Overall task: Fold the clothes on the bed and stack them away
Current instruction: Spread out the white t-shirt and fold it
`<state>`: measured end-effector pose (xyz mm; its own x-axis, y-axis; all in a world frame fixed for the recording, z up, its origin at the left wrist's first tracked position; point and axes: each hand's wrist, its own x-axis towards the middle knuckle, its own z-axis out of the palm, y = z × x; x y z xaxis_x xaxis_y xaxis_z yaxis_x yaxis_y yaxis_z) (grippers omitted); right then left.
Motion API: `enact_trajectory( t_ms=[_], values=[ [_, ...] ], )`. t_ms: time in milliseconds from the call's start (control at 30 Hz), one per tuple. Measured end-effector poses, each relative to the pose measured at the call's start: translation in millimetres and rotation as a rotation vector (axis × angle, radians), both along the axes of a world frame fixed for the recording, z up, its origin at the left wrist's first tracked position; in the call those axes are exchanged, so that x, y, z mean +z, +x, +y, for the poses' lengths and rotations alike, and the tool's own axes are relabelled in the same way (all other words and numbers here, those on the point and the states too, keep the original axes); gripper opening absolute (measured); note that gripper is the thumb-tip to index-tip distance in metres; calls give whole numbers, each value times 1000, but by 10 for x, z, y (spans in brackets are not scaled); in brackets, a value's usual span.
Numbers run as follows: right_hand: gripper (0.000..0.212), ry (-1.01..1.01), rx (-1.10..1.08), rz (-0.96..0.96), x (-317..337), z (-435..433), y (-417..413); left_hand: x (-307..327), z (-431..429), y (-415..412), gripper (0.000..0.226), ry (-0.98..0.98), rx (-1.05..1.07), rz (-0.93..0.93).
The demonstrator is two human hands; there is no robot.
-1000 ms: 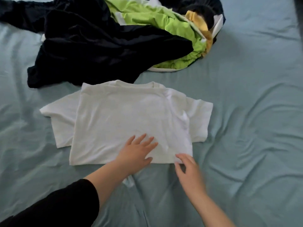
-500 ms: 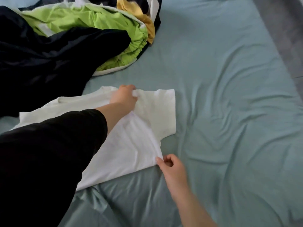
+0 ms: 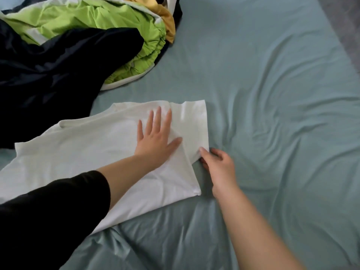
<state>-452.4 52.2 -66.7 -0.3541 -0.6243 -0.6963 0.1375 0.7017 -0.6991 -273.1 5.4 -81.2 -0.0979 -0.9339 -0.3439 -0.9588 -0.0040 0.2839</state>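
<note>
A white T-shirt (image 3: 93, 151) lies partly folded on the teal bed sheet (image 3: 272, 114). My left hand (image 3: 155, 137) presses flat on the shirt near its right sleeve, fingers straight and spread. My right hand (image 3: 218, 162) pinches the lower corner of that sleeve (image 3: 194, 125) between thumb and fingers. The shirt's lower left part is hidden behind my black left sleeve.
A pile of unfolded clothes lies at the top left: a black garment (image 3: 54, 75), a lime green one (image 3: 93, 20) and a yellow one (image 3: 165, 14). Wrinkled sheet stretches to the right; the bed's edge and grey floor (image 3: 344, 26) show at the top right.
My left hand moved from gripping the shirt's upper edge to lying flat on it. My right hand moved up from the hem corner to the sleeve's corner.
</note>
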Motion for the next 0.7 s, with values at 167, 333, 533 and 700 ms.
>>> enact_trajectory(
  t_ms=[167, 333, 533, 700],
  values=[
    [38, -34, 90, 101, -57, -280, 197, -150, -20, -35, 92, 317, -130, -212],
    [12, 32, -17, -30, -129, -220, -60, 105, -186, 23, 70, -40, -21, -25],
    [18, 73, 47, -107, -173, -253, -82, 109, -1083, -466, 50, 82, 69, 243],
    [72, 84, 342, 294, -139, -196, 187, 140, -1268, -635, 18, 206, 190, 421]
  ],
)
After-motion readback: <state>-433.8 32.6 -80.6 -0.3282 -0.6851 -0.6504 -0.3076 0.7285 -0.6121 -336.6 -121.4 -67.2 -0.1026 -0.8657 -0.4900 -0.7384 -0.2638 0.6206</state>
